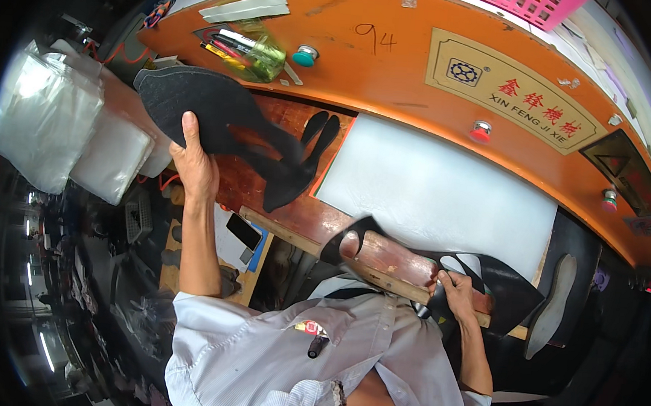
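My left hand (195,162) grips a flat black cut piece (204,104), its thumb on top and its fingers hidden underneath. Rounded at one end, the piece stretches right in narrow arms, blurred by motion, over the red-brown board (271,120). Close to my body, my right hand (457,291) is closed on a black sheet with cut-out openings (505,285). That sheet lies across the wooden front edge (391,283), beside the white cutting pad (440,188). Two slim black strips (322,136) rest on the red-brown board beyond the left-hand piece.
An orange machine beam (366,47) with coloured buttons (481,131) spans the far side. A pouch of pens (249,53) sits on it. Clear plastic bags (52,116) are at left, a phone (243,231) below. A pale sole-shaped piece (552,306) lies at right.
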Demonstrator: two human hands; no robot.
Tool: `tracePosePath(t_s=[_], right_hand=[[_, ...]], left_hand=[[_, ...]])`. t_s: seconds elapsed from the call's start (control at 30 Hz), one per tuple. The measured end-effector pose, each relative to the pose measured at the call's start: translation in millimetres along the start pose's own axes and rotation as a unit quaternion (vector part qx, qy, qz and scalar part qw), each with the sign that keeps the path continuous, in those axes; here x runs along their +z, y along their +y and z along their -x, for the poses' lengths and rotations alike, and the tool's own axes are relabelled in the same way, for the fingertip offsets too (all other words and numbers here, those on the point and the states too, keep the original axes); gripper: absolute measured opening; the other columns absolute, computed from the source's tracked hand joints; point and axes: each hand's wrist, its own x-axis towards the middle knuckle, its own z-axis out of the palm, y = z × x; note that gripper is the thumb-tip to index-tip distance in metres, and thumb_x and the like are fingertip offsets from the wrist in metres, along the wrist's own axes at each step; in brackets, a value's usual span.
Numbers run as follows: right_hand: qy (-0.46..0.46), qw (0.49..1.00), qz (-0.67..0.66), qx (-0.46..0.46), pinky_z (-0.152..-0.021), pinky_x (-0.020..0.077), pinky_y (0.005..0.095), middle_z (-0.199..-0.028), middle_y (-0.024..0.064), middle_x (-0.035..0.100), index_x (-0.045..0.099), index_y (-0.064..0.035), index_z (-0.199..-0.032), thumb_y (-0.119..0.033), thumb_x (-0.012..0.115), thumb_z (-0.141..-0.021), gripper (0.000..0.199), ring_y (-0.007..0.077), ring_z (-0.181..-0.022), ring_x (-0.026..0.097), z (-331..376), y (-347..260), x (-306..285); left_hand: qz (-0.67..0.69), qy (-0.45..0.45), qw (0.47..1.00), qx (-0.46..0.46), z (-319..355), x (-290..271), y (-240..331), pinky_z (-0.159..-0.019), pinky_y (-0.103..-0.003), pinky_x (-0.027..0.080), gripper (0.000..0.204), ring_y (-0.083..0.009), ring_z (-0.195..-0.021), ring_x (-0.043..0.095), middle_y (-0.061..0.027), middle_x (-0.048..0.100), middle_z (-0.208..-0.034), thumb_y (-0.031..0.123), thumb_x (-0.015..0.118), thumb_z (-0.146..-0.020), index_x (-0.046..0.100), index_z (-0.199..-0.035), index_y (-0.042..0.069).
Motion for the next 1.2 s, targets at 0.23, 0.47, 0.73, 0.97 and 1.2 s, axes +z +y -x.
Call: tracePosePath(t_s=[0.23, 0.47, 0.73, 0.97, 1.2], right_hand=[[0.007, 0.999, 0.031, 0.006, -0.064, 0.0513, 0.0295, -0.075, 0.0070, 0.074, 0.074, 0.0025, -0.089, -0.029, 0.066, -0.106, 0.037, 0.0097, -0.065, 0.064, -3, -1, 3], [0.011, 1.000, 0.027, 0.009, -0.065, 0.0512, 0.0291, -0.074, 0.0063, 0.074, 0.074, 0.0020, -0.089, -0.029, 0.066, -0.106, 0.036, 0.0094, -0.066, 0.063, 0, 0, 3], [0.023, 0.999, 0.019, -0.013, -0.065, 0.0501, 0.0284, -0.075, 0.0062, 0.075, 0.074, 0.0017, -0.087, -0.029, 0.067, -0.105, 0.036, 0.0086, -0.067, 0.062, 1, 5, 6], [0.030, 0.999, 0.041, 0.012, -0.064, 0.0495, 0.0281, -0.074, 0.0049, 0.074, 0.074, 0.0006, -0.085, -0.026, 0.068, -0.105, 0.034, 0.0078, -0.065, 0.061, 1, -1, 7], [0.039, 0.998, 0.034, 0.023, -0.063, 0.0479, 0.0279, -0.073, 0.0033, 0.073, 0.074, 0.0011, -0.083, -0.025, 0.069, -0.104, 0.034, 0.0069, -0.065, 0.060, 2, -1, 9]], left_hand=[[-0.308, -0.172, 0.932, -0.081, -10, -36, -17, -0.079, -0.027, 0.049, 0.022, -0.0074, -0.087, 0.060, 0.0012, 0.071, -0.097, 0.018, 0.073, -0.102, 0.074, -0.110, -0.003], [-0.241, -0.277, 0.930, -0.004, -33, -24, -61, -0.094, -0.032, 0.051, 0.011, -0.0161, -0.105, 0.065, -0.0057, 0.076, -0.102, 0.004, 0.074, -0.095, 0.077, -0.103, -0.002], [-0.274, -0.426, 0.862, 0.025, 47, -78, -171, -0.123, -0.050, 0.033, 0.021, -0.0369, -0.149, 0.044, -0.0124, 0.069, -0.140, 0.011, 0.080, -0.082, 0.082, -0.102, 0.009], [-0.363, -0.445, 0.815, 0.071, 42, -129, -195, -0.123, -0.049, 0.035, 0.038, -0.0418, -0.149, 0.045, -0.0178, 0.062, -0.148, -0.004, 0.060, -0.088, 0.076, -0.121, 0.005], [-0.536, -0.387, 0.745, 0.091, 35, -129, -159, -0.123, -0.048, 0.037, 0.056, -0.0408, -0.146, 0.048, -0.0233, 0.057, -0.150, -0.007, 0.053, -0.086, 0.061, -0.141, 0.001]])
